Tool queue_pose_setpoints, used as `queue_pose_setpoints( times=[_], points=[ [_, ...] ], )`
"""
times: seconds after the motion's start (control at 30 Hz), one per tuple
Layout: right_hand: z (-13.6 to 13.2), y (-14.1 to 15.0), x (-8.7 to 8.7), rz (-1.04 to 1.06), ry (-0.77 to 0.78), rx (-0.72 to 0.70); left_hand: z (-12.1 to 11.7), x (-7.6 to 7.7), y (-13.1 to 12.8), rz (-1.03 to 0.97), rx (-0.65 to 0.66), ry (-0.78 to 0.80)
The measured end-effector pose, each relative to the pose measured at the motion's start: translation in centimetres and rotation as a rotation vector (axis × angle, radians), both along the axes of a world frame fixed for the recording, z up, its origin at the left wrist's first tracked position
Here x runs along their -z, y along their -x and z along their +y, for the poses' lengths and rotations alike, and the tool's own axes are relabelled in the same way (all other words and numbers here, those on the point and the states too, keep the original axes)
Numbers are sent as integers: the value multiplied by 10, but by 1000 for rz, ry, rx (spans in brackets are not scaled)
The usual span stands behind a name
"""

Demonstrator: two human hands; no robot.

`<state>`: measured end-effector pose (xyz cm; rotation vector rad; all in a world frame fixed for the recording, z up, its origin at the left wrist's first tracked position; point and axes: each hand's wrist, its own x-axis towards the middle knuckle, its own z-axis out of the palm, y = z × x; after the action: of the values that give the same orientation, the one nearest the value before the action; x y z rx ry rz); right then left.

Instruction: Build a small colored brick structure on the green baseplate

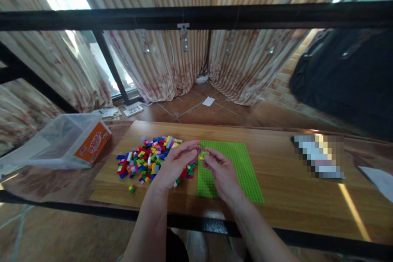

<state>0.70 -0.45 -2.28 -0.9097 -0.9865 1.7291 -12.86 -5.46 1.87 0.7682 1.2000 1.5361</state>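
Observation:
My left hand (175, 164) and my right hand (221, 172) meet above the near left part of a green baseplate (242, 163). Between their fingertips they pinch small bricks (202, 154), pink and yellow. Both hands have their fingers closed round these pieces. A heap of several loose coloured bricks (144, 157) lies on the wooden table just left of the baseplate, partly under my left hand. One small green and yellow brick (132, 189) sits apart near the table's front edge.
A clear plastic tub (61, 141) with an orange label lies on its side at the table's left. A blurred-out object (321, 156) and a white sheet (379, 180) lie at the right. A black rail (196, 16) crosses above; curtains hang behind.

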Motion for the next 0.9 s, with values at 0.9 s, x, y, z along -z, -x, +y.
queue_pose_setpoints(
  times=[0.9],
  points=[
    [22,-25,-1,-520,-835,-36,20,24,-30,-31,152,46]
  ],
)
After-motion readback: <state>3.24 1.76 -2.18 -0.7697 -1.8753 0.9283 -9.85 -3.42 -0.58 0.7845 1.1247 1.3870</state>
